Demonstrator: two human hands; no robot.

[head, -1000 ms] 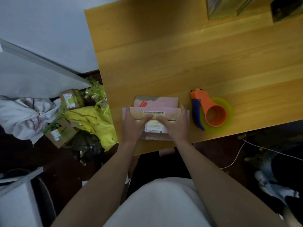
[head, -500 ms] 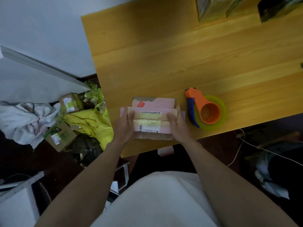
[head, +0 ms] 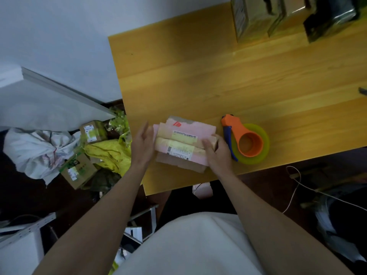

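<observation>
Half a second ago both hands held the ends of the pink box (head: 184, 139) with thumbs on top. Now the left hand (head: 142, 144) has let go and opened up. Its fingers are straight, and its palm faces the left end of the box. It seems to just touch that end, but the view is too blurry to be sure. The right hand (head: 217, 155) stays on the right end, with its fingers curled over the near flap. The box lies on the desk (head: 218, 76), close to the front edge and toward the left corner. Its long side runs left to right along that edge, and its right end is turned a little toward the person. The two top flaps are folded down. Pale stickers (head: 181, 149) with bar codes sit across the flaps, but the writing is too small to read. A small red mark (head: 177, 124) shows on the far flap. An orange tape holder (head: 235, 128) lies just beside the box on the right.
</observation>
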